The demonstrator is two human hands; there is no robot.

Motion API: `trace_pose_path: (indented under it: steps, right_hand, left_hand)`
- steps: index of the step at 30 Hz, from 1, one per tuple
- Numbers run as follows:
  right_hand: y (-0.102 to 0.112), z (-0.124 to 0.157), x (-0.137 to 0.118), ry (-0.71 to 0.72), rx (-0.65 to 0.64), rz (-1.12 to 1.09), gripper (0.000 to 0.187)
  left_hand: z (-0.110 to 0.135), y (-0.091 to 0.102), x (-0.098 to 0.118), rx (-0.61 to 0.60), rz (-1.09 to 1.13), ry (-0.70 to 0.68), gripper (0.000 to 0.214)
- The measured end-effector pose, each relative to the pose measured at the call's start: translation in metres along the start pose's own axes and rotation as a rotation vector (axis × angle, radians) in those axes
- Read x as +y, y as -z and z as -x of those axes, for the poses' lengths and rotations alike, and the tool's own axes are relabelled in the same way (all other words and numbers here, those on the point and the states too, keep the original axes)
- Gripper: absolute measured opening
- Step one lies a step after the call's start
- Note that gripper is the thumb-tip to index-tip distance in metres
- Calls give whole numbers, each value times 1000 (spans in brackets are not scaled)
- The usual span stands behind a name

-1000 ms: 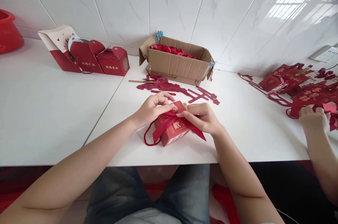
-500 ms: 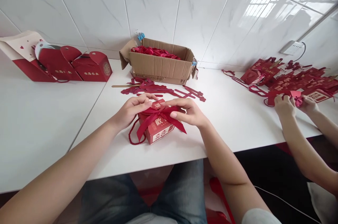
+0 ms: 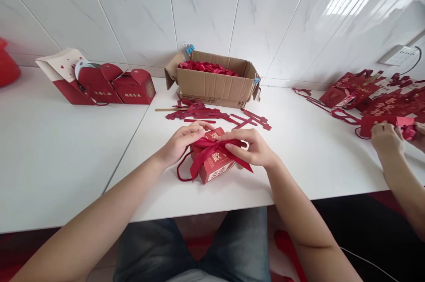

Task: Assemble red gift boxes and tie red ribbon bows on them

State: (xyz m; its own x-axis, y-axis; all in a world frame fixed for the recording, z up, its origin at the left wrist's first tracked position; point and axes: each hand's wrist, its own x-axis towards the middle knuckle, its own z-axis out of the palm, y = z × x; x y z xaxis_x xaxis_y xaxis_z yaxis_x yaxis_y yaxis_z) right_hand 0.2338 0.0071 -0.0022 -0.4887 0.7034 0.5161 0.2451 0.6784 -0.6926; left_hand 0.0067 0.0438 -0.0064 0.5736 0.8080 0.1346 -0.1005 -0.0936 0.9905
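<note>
A small red gift box (image 3: 215,169) with gold characters lies on the white table in front of me. Across its top a red ribbon (image 3: 203,158) is tied in a bow, its two tails hanging over the near side. My left hand (image 3: 182,142) is closed at the bow's left loop, thumb and fingers pinching it. On the other side my right hand (image 3: 249,147) has the ribbon's right part between thumb and fingers, with the index finger close to the knot. A twisted dark-red cord handle (image 3: 179,173) loops out at the box's left.
Behind the gift box, flat red strips (image 3: 202,111) lie in a pile before a cardboard box (image 3: 215,87) of red ribbons. Folded red boxes (image 3: 133,89) stand at left. At right, a co-worker's hand (image 3: 387,138) works beside several red boxes (image 3: 381,100).
The view has swung left, so everything sits further right. Both hands stay at the bow, with the fingers shifted only slightly. A red object has come into view at far left.
</note>
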Motion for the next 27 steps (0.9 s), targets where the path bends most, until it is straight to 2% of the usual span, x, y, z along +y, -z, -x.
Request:
trace_pose_path:
  steps: [4,9,20,27]
  right_hand:
    - [-2,0,1,35,-37,20,28]
    - [-3,1,3,66,-22,33,27]
    - [-5,0,-1,35,-16,57,24]
    - [-4,0,0,28,-34,62,24]
  left_hand:
    - [1,0,2,-36,6,14,43]
    - [3,-2,6,-29,-129,-39,36]
    - [-1,1,0,-19,-277,-54,31]
    - [-2,1,-1,-15,-286,-64,32]
